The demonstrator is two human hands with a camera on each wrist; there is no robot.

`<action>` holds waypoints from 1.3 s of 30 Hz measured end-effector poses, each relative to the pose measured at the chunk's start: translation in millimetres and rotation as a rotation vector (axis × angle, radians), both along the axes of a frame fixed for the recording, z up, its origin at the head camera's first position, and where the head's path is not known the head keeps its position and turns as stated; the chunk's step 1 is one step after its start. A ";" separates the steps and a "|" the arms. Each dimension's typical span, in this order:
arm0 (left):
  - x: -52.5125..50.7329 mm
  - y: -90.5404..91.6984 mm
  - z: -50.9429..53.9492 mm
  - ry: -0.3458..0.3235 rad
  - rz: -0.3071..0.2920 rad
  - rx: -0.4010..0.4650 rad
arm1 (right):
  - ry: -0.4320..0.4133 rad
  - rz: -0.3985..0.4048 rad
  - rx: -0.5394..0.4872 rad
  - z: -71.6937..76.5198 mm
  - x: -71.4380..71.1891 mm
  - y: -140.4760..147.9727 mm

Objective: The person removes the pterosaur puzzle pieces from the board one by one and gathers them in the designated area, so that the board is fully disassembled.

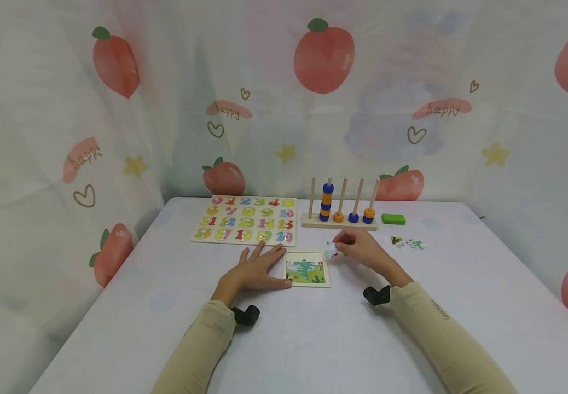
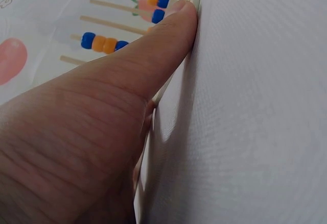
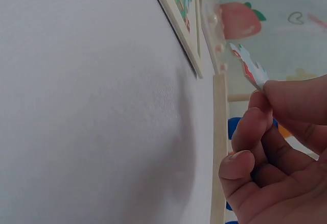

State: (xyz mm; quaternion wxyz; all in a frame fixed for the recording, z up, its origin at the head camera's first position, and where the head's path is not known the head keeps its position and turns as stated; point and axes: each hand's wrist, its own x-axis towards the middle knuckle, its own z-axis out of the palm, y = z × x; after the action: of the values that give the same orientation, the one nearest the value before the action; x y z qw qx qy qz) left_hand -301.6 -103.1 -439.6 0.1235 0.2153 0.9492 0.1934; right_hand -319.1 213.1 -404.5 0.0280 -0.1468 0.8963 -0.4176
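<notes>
In the head view, a small framed jigsaw puzzle (image 1: 306,272) with a green dinosaur picture lies on the white table; the upper part of its picture area is bare. My left hand (image 1: 255,272) is spread at its left side, the thumb touching the lower left corner and the fingers near the upper left. My right hand (image 1: 363,250) is just right of the board and pinches a pale blue and red jigsaw piece (image 1: 331,250) between thumb and finger. The right wrist view shows that jigsaw piece (image 3: 249,67) held above the table, apart from the board.
Behind the puzzle stand a number board (image 1: 244,220) and a wooden bead stacker (image 1: 339,221) with upright pegs and blue and orange beads. A green block (image 1: 393,219) lies right of the stacker. More loose jigsaw pieces (image 1: 415,244) lie beyond my right hand. A patterned curtain (image 1: 274,109) hangs behind.
</notes>
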 end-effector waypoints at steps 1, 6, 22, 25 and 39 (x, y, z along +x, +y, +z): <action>-0.1 -0.3 0.0 0.000 0.001 0.005 | -0.005 -0.007 -0.001 0.9 0.4 2.2; 0.4 -0.2 0.8 -0.006 0.005 0.009 | -0.018 -0.037 -0.004 1.5 2.0 16.7; 0.7 0.8 2.4 -0.017 0.008 0.024 | -0.019 -0.123 -0.016 -0.7 4.5 68.4; 0.1 0.7 1.7 -0.012 0.003 0.027 | -0.004 -0.142 -0.001 -1.3 3.0 77.8; -1.1 0.4 0.7 -0.020 0.008 0.018 | -0.022 -0.273 0.017 4.9 4.4 121.5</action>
State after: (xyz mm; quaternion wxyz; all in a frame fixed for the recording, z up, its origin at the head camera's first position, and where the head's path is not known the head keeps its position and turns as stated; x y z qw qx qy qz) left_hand -302.7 -102.7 -439.0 0.1302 0.2106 0.9470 0.2046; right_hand -314.7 334.5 -399.6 -0.0180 -0.0185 0.9110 -0.4117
